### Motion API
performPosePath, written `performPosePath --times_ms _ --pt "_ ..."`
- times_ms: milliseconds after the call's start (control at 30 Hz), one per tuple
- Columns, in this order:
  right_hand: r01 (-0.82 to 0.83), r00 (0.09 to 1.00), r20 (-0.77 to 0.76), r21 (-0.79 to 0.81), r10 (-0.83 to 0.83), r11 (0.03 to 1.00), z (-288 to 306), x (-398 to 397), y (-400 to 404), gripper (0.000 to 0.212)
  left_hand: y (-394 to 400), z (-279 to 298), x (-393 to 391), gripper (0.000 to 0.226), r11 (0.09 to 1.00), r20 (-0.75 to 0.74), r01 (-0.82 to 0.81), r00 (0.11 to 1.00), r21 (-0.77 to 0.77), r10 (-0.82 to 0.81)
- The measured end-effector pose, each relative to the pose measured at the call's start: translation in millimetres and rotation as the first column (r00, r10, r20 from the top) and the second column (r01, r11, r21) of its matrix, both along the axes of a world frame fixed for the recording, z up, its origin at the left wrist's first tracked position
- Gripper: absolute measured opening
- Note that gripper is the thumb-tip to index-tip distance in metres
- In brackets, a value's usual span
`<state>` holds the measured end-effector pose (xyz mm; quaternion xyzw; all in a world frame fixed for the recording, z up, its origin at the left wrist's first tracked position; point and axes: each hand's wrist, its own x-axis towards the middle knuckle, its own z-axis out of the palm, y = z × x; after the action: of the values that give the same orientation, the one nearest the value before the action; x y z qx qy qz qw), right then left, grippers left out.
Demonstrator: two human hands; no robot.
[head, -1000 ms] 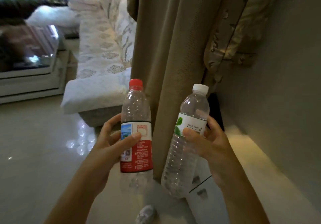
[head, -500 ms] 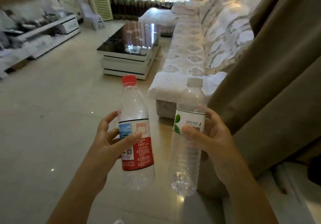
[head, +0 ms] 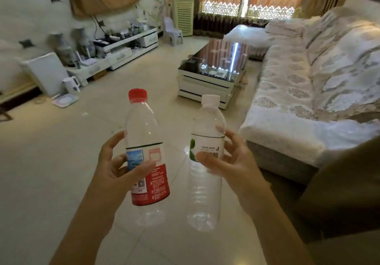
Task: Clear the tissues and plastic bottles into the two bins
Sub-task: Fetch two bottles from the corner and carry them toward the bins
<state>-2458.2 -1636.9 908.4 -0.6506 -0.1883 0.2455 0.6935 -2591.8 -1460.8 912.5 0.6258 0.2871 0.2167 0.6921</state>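
The red-cap bottle is held up over the floor, just left of the white-cap bottle. The two bottles are close but do not touch. Both stand almost upright and look empty. The left hand grips the red-cap bottle, thumb across the label, fingers curled behind it and mostly hidden. The right hand grips the white-cap bottle the same way, thumb in front. Beyond the white-cap bottle sits a dark table. Right of it is a sofa, cut off at the edge. Far left of the red-cap bottle, things on a low shelf are too blurry to tell.
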Motion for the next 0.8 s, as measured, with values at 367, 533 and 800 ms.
performPosePath --times_ms 367,533,800 --pt "-0.187 0.982 0.007 -0.048 0.188 0.981 -2 53 180 0.085 149 -23 3 0.069 0.948 0.002 -0.310 0.950 -0.070 0.311" --pt "-0.234 0.972 0.016 -0.066 0.235 0.970 -10 110 265 0.089 225 -30 58 0.072 0.938 0.000 -0.337 0.941 -0.086 0.338" --pt "-0.361 0.932 0.022 -0.052 0.363 0.931 3 201 427 0.085 370 -8 135 0.077 0.923 -0.009 -0.381 0.924 -0.057 0.381"
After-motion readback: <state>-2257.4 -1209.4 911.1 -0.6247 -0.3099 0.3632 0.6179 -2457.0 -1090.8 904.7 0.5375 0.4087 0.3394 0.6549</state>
